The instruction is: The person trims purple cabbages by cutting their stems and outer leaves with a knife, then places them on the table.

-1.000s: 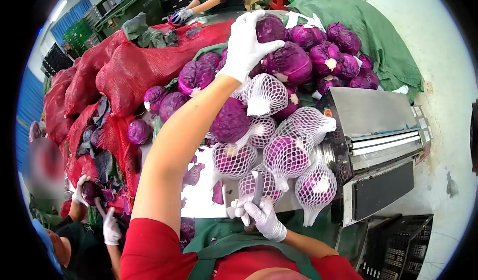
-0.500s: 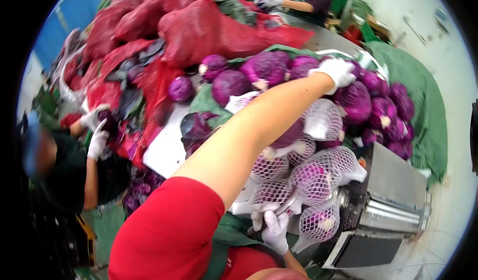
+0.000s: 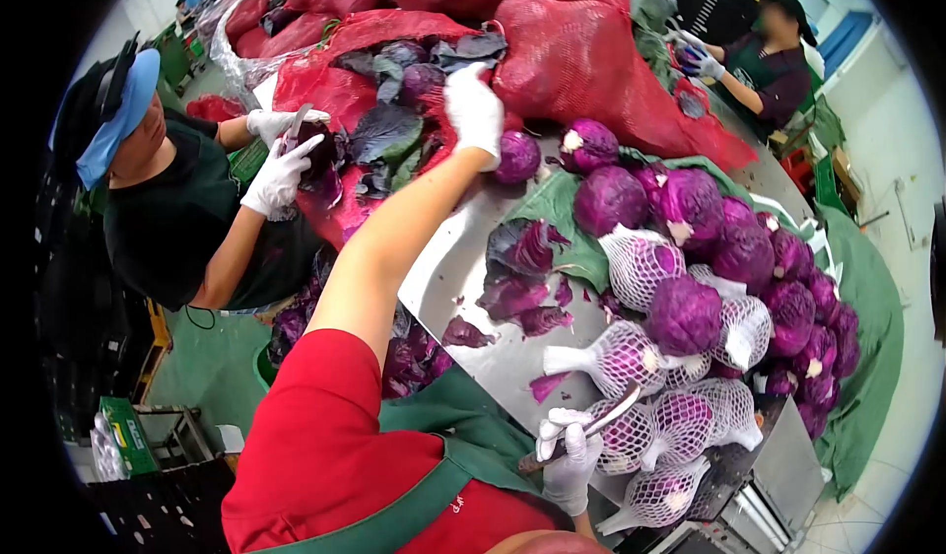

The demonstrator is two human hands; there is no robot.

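The white-gloved left hand (image 3: 475, 112) reaches to the open red mesh sack (image 3: 325, 81) on the far left; its grip cannot be told. 1 bare purple cabbage (image 3: 516, 157) sits just to its right. Near right, the gloved right hand (image 3: 572, 463) holds 1 knife (image 3: 617, 409) beside net-wrapped cabbages (image 3: 682, 418).

Red shirt (image 3: 315, 436), green apron (image 3: 498, 455) and white gloves (image 3: 474, 115) show.

No word, number or brand can be read with certainty. Small pale lettering (image 3: 456, 504) can be seen on the red shirt (image 3: 315, 446), beside the green apron strap (image 3: 394, 518), but it cannot be made out.
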